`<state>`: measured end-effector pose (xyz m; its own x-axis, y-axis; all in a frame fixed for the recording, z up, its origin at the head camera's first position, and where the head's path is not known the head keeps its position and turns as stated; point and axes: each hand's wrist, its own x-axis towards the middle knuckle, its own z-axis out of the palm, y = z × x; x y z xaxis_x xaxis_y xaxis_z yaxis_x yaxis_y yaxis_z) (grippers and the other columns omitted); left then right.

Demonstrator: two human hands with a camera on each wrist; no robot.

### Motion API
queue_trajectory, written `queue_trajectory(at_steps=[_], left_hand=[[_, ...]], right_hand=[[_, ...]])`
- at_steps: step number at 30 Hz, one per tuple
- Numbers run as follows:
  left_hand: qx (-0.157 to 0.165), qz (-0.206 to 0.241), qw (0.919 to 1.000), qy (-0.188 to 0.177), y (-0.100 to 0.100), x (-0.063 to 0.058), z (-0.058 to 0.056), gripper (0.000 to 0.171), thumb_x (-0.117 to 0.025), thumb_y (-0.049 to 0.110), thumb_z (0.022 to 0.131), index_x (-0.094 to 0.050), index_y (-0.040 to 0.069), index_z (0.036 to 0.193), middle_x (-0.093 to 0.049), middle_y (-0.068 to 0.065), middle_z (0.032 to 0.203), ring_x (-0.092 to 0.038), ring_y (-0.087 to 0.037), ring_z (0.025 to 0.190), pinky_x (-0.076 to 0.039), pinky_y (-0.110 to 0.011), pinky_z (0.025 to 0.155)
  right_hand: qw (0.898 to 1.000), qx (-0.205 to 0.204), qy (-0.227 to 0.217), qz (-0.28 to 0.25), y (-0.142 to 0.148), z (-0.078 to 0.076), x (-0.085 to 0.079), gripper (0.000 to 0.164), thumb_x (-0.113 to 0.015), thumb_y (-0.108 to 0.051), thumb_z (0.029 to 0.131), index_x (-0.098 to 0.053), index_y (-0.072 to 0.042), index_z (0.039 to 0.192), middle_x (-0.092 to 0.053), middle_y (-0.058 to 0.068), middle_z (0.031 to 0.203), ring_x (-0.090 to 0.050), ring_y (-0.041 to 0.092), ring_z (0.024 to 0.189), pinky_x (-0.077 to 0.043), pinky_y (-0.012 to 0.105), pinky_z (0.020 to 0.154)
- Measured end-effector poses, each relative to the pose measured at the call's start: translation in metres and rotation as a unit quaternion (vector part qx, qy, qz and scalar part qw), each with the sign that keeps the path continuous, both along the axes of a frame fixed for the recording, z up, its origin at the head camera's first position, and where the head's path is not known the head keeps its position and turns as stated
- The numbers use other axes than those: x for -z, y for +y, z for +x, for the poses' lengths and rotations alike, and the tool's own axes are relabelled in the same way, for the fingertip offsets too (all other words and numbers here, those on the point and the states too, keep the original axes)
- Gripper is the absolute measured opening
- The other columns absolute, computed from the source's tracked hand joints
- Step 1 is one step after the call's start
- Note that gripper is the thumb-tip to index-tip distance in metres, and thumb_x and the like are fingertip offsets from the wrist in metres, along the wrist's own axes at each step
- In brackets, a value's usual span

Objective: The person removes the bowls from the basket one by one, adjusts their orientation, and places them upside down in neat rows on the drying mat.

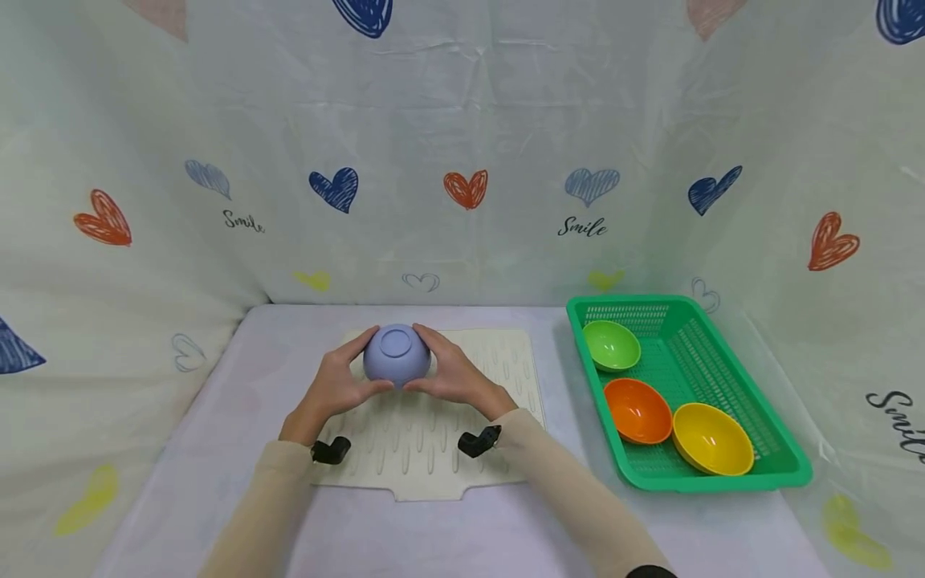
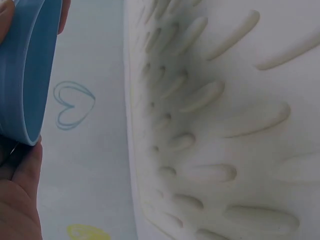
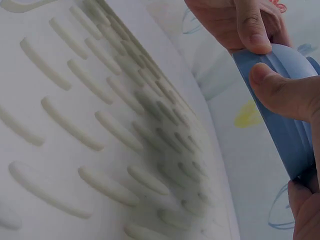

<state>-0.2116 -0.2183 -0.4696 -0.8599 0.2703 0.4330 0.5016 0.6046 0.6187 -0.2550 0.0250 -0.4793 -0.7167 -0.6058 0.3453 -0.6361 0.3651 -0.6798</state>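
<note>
Both hands hold a blue bowl upside down, its round foot ring facing up. My left hand grips its left side, thumb at the near edge and fingers round the far side. On the opposite side my right hand grips it the same way. In the right wrist view both thumbs press on the outer wall of the bowl, near its rim. The left wrist view shows the bowl raised over a cream ridged draining board, its opening turned toward the board.
To the right stands a green plastic basket with perforated walls. A green bowl, an orange bowl and a yellow bowl sit inside it, openings up. A white cloth covers the table; a heart-printed curtain hangs behind.
</note>
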Motion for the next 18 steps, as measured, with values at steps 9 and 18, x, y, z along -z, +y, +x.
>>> queue_trajectory(at_steps=[9, 18], left_hand=[[-0.047, -0.022, 0.998, -0.037, -0.015, 0.016, -0.001, 0.096, -0.092, 0.02, 0.075, -0.043, -0.002, 0.154, -0.051, -0.03, 0.149, -0.049, -0.049, 0.137, -0.043, -0.068, 0.11], [-0.066, 0.004, 0.9975, -0.027, -0.023, 0.03, -0.003, 0.091, -0.091, 0.013, 0.076, -0.043, -0.005, 0.152, -0.049, -0.033, 0.15, -0.047, -0.051, 0.138, -0.041, -0.067, 0.112]], right_hand=[[1.0, 0.012, -0.011, -0.001, -0.024, -0.007, 0.021, 0.101, -0.09, -0.025, 0.081, -0.032, -0.001, 0.159, -0.041, 0.018, 0.161, -0.043, 0.031, 0.148, -0.041, 0.044, 0.12], [0.999, 0.024, -0.028, -0.018, -0.041, -0.015, 0.033, 0.101, -0.091, -0.024, 0.079, -0.034, 0.003, 0.157, -0.042, 0.02, 0.16, -0.043, 0.032, 0.148, -0.04, 0.042, 0.121]])
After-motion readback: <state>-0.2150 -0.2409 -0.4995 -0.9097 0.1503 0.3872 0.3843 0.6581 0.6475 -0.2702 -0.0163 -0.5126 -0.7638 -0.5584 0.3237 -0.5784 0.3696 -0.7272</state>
